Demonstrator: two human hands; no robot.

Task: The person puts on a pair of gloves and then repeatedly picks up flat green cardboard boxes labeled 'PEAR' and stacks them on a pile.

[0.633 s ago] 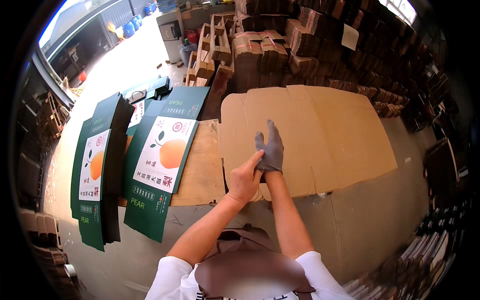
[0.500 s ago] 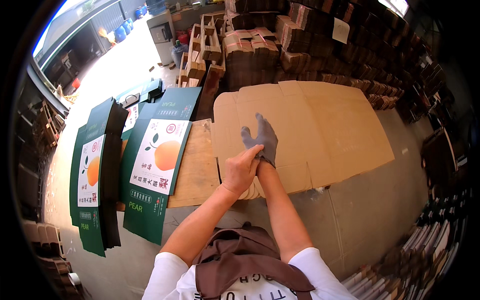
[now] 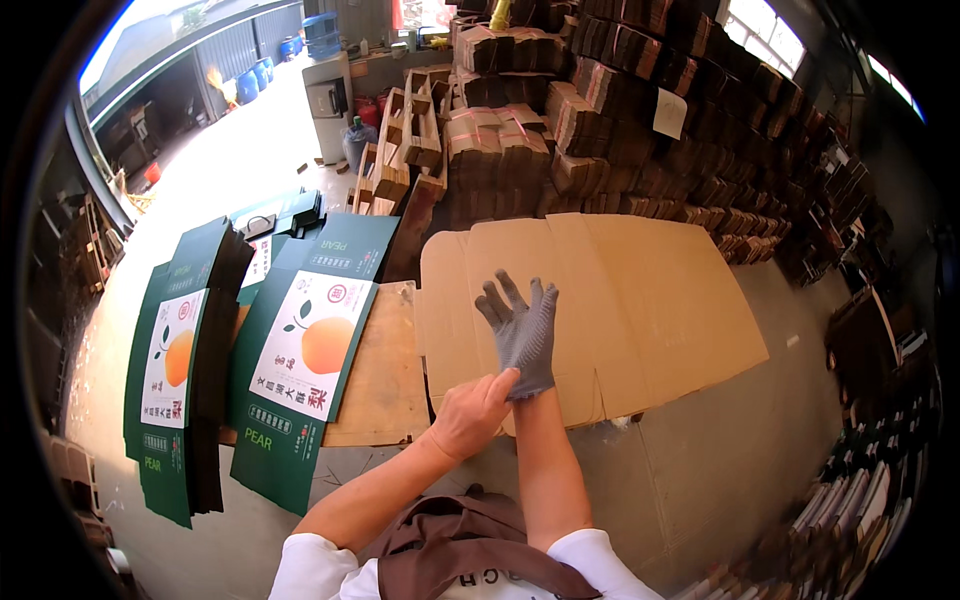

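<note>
My right hand (image 3: 522, 330) wears a grey dotted work glove, fingers spread and raised above a large flat brown cardboard sheet (image 3: 640, 300). My bare left hand (image 3: 472, 412) pinches the glove's cuff at the right wrist. To the left lies a green flattened carton (image 3: 305, 360) printed with an orange fruit, resting on a wooden board (image 3: 385, 385). A second stack of green cartons (image 3: 175, 370) sits further left.
Tall stacks of bundled brown cardboard (image 3: 600, 130) fill the back and right. Wooden pallets (image 3: 405, 135) stand behind the board. Blue drums (image 3: 320, 30) and a bright open doorway lie at the far left. Grey concrete floor (image 3: 700, 470) runs in front.
The gloved right hand has risen and spread its fingers. The left hand stays at the glove's cuff. The view has tilted up, showing more of the stacks behind.
</note>
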